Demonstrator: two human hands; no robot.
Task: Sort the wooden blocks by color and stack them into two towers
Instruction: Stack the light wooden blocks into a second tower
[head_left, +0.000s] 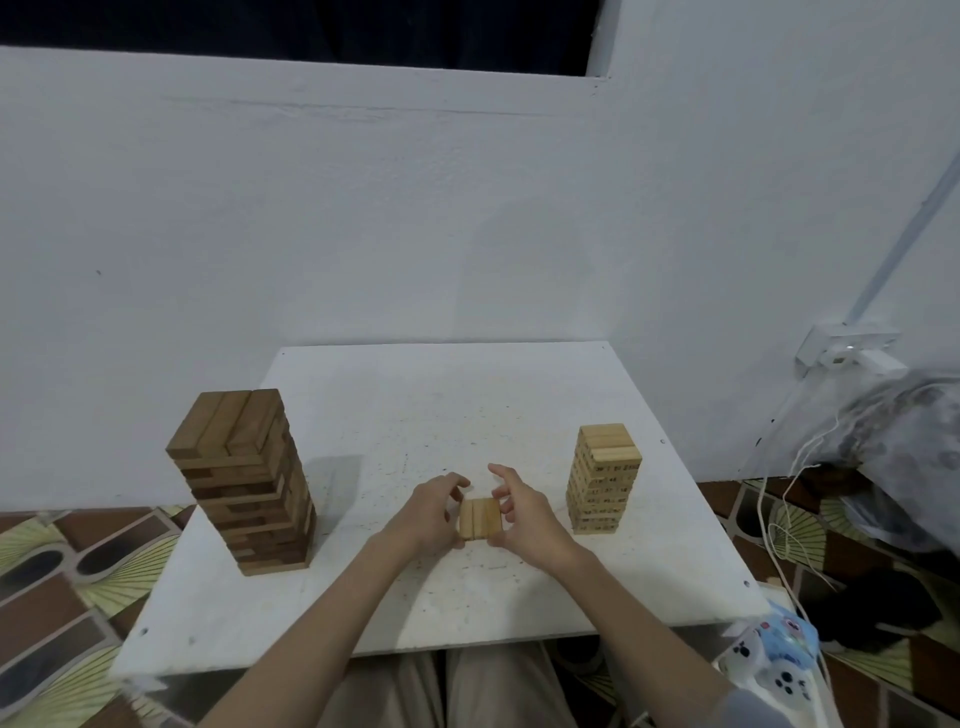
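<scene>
Both hands at lower centre of frame, left hand (428, 512) & right hand (524, 512) each w/ curled fingers gripping opposite sides of a light three-block set (481, 519) resting on the white surface (415, 597). Dark tower (244, 480) at left, light tower (602, 478) at right, both upright.

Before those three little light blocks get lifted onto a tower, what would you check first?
1. Both hands grip the set: left hand and right hand pinch the three light blocks from either side: ok.
2. Blocks flush together: ok.
3. Colour matches the light tower: ok.
4. Light tower's top layer complete: not ok, it looks stepped.
5. Dark tower out of the path: ok.
6. Light tower straight: ok.
</scene>
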